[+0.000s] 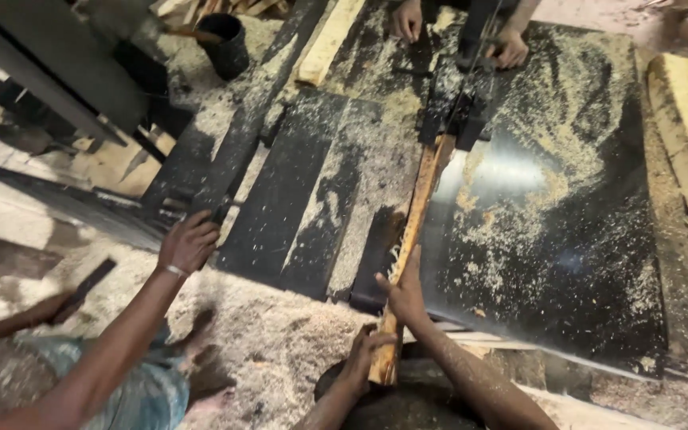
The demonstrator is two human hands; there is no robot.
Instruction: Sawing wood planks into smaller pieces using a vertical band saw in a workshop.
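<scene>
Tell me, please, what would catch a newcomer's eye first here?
First, the long wood strip running up the middle of the dark, sawdust-strewn saw table, with the left hand gripping its near end and the right hand pressed on it just above. At the far end, another person's hands rest by the blade.

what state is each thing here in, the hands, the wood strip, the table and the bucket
left hand: gripping the near end of the wood strip
right hand: pressed on the strip
wood strip: lying flat along the table
saw table: dusted with sawdust
black bucket: upright
</scene>
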